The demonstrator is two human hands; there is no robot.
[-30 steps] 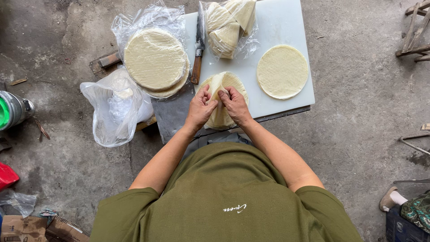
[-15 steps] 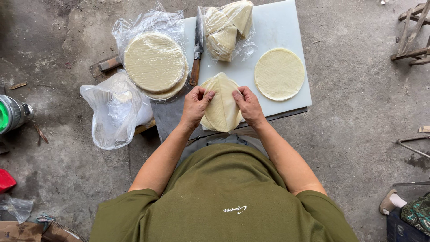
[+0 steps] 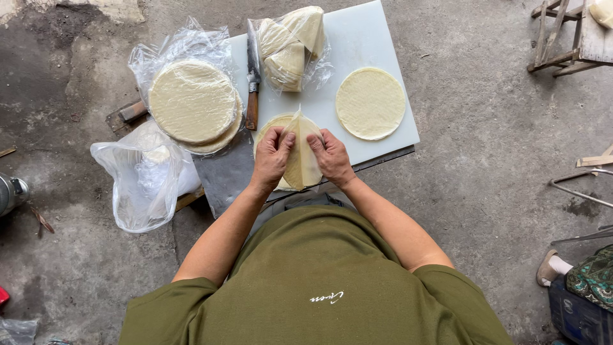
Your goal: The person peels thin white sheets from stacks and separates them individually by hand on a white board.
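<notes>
My left hand [image 3: 271, 158] and my right hand [image 3: 331, 156] both grip a pale, thin wedge-shaped wrapper piece [image 3: 301, 153], its tip pointing away from me. Under it lies a stack of round wrapper pieces [image 3: 271, 125] on a white cutting board [image 3: 364, 45]. A single round pale wrapper [image 3: 370, 103] lies flat on the board to the right of my hands. A knife [image 3: 253, 73] with a wooden handle lies on the board's left edge.
A clear bag of cut wedge pieces [image 3: 290, 45] rests at the board's far side. A stack of round wrappers in plastic [image 3: 193, 104] sits to the left, with a crumpled plastic bag [image 3: 143, 179] near it. A wooden stool [image 3: 571, 35] stands far right on the concrete floor.
My hands have drawn closer together, folding the wrapper piece from a wider shape into a narrower pointed wedge.
</notes>
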